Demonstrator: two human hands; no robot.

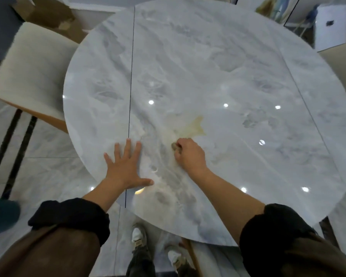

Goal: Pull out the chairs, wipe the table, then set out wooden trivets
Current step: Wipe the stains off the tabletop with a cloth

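A round grey-white marble table (218, 62) fills the view. My left hand (126, 164) lies flat on its near edge, fingers spread. My right hand (188, 154) is curled round a small greyish wad of cloth (175, 146) and presses it on the tabletop. Just beyond the cloth lies a yellowish smear (194, 126) on the marble. A cream upholstered chair (30, 68) stands at the table's left side, pulled back from it. No wooden trivets are in view.
Another pale chair (342, 62) shows at the right edge. My feet in white shoes (140, 236) stand on the glossy marble floor under the near rim. A dark seam (131, 76) runs across the tabletop. Boxes and a white appliance (332, 25) sit beyond the table.
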